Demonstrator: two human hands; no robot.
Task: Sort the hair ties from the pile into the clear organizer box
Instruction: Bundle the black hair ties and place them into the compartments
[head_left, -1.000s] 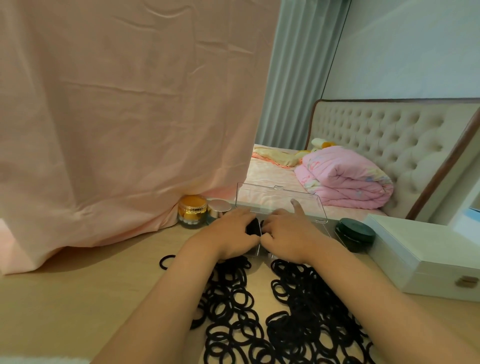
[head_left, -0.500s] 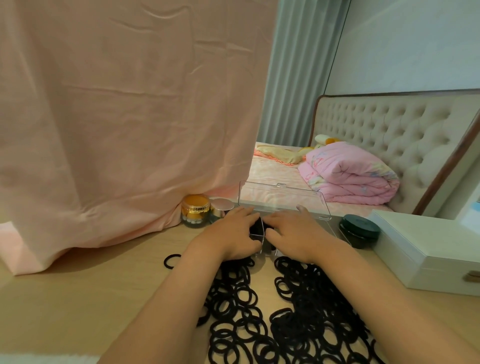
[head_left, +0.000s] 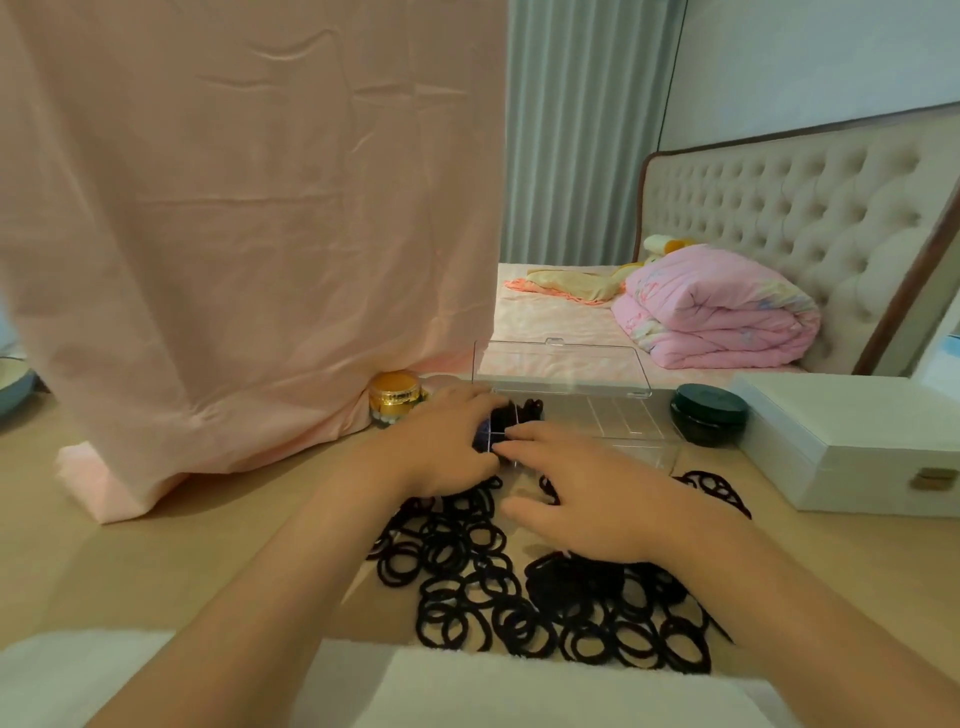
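Two hands, left hand (head_left: 447, 441) fingers clamped on hair ties (head_left: 501, 415) inside organizer box (head_left: 623, 415), right hand (head_left: 587, 499) fingers apart.

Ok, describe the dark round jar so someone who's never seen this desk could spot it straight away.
Start at the white box on the desk's right side. Just left of it, beside the clear organizer box, sits the dark green jar. It is low, round and lidded, unlike the gold jar by the pink cloth.

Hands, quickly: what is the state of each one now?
Left hand: curled over hair ties in the organizer box; grip cannot be told.
Right hand: open, flat, holding nothing.
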